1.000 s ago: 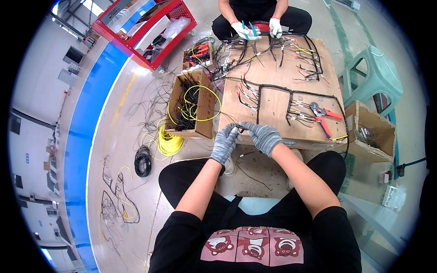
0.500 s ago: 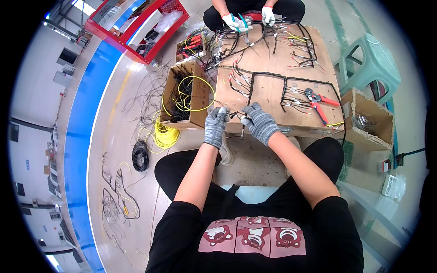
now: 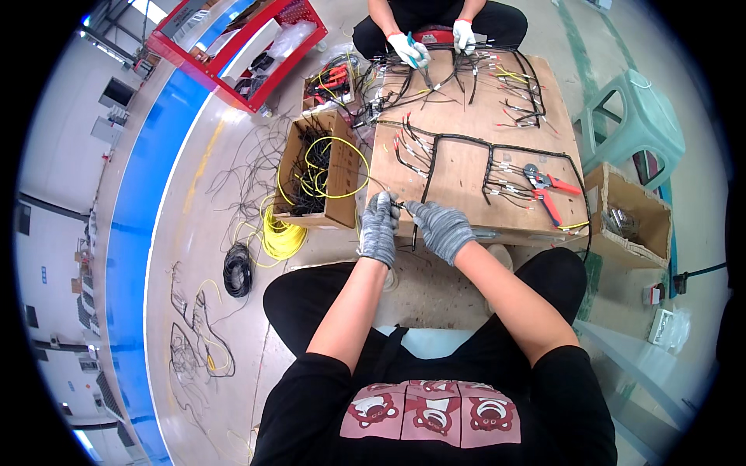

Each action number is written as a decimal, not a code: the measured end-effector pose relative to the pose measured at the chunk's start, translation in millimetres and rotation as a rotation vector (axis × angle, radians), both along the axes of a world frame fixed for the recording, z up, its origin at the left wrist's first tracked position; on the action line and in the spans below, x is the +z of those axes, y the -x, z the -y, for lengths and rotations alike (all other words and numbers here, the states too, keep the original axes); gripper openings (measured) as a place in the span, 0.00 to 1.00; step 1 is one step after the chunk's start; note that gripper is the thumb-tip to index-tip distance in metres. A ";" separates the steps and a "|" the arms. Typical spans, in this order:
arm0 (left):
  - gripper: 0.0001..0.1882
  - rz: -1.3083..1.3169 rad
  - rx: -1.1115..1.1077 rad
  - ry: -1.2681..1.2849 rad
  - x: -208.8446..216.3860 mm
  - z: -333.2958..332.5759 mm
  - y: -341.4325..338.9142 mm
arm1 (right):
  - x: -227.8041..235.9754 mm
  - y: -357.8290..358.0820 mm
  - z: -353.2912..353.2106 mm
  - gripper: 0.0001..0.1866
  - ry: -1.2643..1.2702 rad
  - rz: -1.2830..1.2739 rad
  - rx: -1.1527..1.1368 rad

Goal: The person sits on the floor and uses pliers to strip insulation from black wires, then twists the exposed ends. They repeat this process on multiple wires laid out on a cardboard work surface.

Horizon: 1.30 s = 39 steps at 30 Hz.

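My left hand (image 3: 379, 228), in a grey knit glove, is closed at the near left corner of the wooden board (image 3: 458, 177). Its fingers pinch a thin black wire (image 3: 399, 205). From the right, my right hand (image 3: 443, 231), in a matching glove, pinches the same wire close by; the fingertips partly hide it. Beyond my hands a black taped wire harness (image 3: 460, 140) lies on the board, its loose ends tipped red and white. Red-handled crimping pliers (image 3: 547, 194) rest on the board at the right, beside the harness branches.
Across the board a co-worker's white-gloved hand (image 3: 410, 51) holds teal-handled pliers over another harness. A cardboard box (image 3: 342, 167) of wires, a yellow wire coil (image 3: 283, 239) and a black coil (image 3: 238, 272) stand left. Right are another cardboard box (image 3: 649, 221) and a green stool (image 3: 639, 128).
My hands have come closer together and slightly toward me, still on the wire. The co-worker's hand has closed more around the teal-handled pliers. The whole view has shifted slightly.
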<state>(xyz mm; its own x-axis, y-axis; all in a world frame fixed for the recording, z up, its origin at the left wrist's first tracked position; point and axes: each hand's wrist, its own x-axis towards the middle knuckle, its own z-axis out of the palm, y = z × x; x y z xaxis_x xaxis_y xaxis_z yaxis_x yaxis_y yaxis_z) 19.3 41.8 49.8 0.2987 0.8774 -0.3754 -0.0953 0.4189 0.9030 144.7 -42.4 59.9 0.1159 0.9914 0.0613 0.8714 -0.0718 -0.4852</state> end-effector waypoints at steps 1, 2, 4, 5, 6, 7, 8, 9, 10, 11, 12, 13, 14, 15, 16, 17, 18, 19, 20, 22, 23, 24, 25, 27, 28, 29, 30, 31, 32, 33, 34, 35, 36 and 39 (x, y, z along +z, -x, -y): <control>0.10 0.003 -0.005 -0.007 1.0 0.4 -0.7 | -1.6 1.0 0.2 0.19 0.004 0.007 0.000; 0.10 0.010 -0.006 -0.017 4.4 0.8 -1.4 | 1.9 1.1 0.2 0.18 0.003 -0.024 -0.001; 0.11 0.035 -0.009 -0.021 2.1 0.3 0.8 | 10.3 1.6 2.2 0.18 0.001 -0.085 -0.003; 0.12 0.029 -0.027 -0.037 5.1 0.1 0.8 | 11.1 -1.1 2.3 0.17 -0.030 -0.106 0.002; 0.14 0.021 -0.045 -0.054 8.3 0.8 3.3 | 8.9 -3.1 3.4 0.17 -0.061 -0.128 0.006; 0.15 0.014 -0.064 -0.070 12.4 -0.1 5.4 | 5.4 -4.5 3.3 0.16 -0.092 -0.149 0.009; 0.17 0.041 -0.076 -0.031 17.4 -4.2 5.5 | -2.3 -5.9 1.0 0.15 -0.153 -0.198 0.006; 0.17 0.025 -0.070 -0.062 19.3 -5.5 6.2 | -5.7 -5.0 -1.0 0.15 -0.208 -0.247 0.007; 0.16 0.066 -0.043 -0.052 17.6 -8.9 4.7 | -8.3 -2.4 -4.7 0.15 -0.263 -0.295 0.006; 0.15 0.101 -0.013 -0.039 14.5 -10.6 4.8 | -7.7 2.3 -6.1 0.14 -0.317 -0.349 0.007; 0.15 0.084 0.000 -0.003 11.1 -10.7 2.6 | -6.5 3.9 -5.0 0.13 -0.297 -0.429 -0.010; 0.15 0.076 -0.001 0.007 6.5 -7.6 -3.0 | -4.7 4.3 -3.0 0.13 -0.235 -0.478 -0.058; 0.14 0.069 0.005 0.012 6.4 -4.3 -8.4 | 0.1 4.9 -2.8 0.13 -0.176 -0.525 -0.098; 0.14 0.063 0.013 0.017 5.6 -1.0 -13.1 | 3.7 5.2 -2.5 0.13 -0.117 -0.571 -0.137; 0.13 0.061 0.001 0.004 -3.5 -0.1 -16.8 | 2.6 4.9 -2.8 0.13 -0.104 -0.501 -0.154; 0.13 0.069 -0.008 0.021 -3.4 1.5 -18.9 | 0.7 4.6 -2.1 0.13 -0.117 -0.489 -0.158; 0.13 0.077 -0.015 0.037 -3.2 2.9 -20.4 | -1.7 4.7 -0.9 0.13 -0.130 -0.478 -0.161; 0.13 0.085 -0.021 0.054 -3.1 3.6 -21.6 | -4.3 3.2 -1.6 0.13 -0.142 -0.466 -0.161; 0.14 0.124 -0.085 0.069 -1.6 1.8 -12.6 | -3.1 4.1 -1.4 0.13 -0.160 -0.461 -0.129; 0.14 0.037 -0.133 -0.063 1.2 -5.1 -4.4 | 2.1 -4.7 -4.0 0.13 -0.114 -0.467 -0.095; 0.14 -0.016 -0.148 -0.129 6.1 -10.2 0.8 | 4.6 -4.4 -4.8 0.13 -0.090 -0.479 -0.069; 0.10 -0.089 -0.147 -0.193 3.6 -18.8 2.5 | -6.9 -4.8 -7.7 0.17 -0.239 -0.467 0.018; 0.09 -0.106 -0.138 -0.338 -8.9 -29.1 1.6 | -17.0 -10.1 -6.0 0.17 -0.147 -0.490 0.034; 0.08 -0.085 -0.084 -0.235 -21.5 -49.3 8.2 | -10.8 -12.8 -2.0 0.18 0.052 -0.539 0.063; 0.10 -0.107 -0.125 -0.250 -21.7 -53.8 11.8 | -13.4 -10.9 0.3 0.20 0.098 -0.585 0.056; 0.11 -0.180 -0.165 -0.341 -24.8 -52.2 13.3 | -16.5 -11.6 3.0 0.20 0.043 -0.579 0.051; 0.12 -0.253 -0.206 -0.433 -27.8 -50.1 15.8 | -18.9 -12.4 4.2 0.20 -0.012 -0.572 0.046; 0.13 -0.326 -0.247 -0.526 -30.7 -46.8 18.5 | -20.9 -12.7 4.6 0.20 -0.068 -0.566 0.042; 0.13 -0.468 -0.166 -0.751 -11.2 -31.6 13.5 | -15.4 -15.8 6.6 0.17 0.015 -0.543 -0.037; 0.12 -0.573 -0.052 -0.926 -2.3 -24.5 13.9 | -16.9 -15.3 5.5 0.16 0.033 -0.520 -0.070; 0.12 -0.676 0.066 -1.099 3.0 -18.2 14.4 | -20.5 -14.7 4.6 0.15 0.051 -0.496 -0.104; 0.11 -0.783 0.195 -1.271 5.9 -13.1 19.4 | -21.7 -11.8 2.5 0.15 0.067 -0.475 -0.130; 0.12 -0.578 0.141 -0.934 1.6 -3.3 22.8 | -22.1 -7.7 1.7 0.15 0.045 -0.478 -0.116; 0.12 -0.562 -0.155 -0.396 18.8 34.7 7.1 | -22.2 0.5 6.2 0.15 0.017 -0.418 -0.097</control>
<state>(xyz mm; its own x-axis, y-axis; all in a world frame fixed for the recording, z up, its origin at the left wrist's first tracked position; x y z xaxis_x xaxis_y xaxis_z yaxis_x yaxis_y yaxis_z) 12.2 7.1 68.5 0.2856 0.9430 -0.1708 0.4642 0.0198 0.8855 144.2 -48.7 37.7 0.2198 0.9752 -0.0273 0.5889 -0.1549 -0.7932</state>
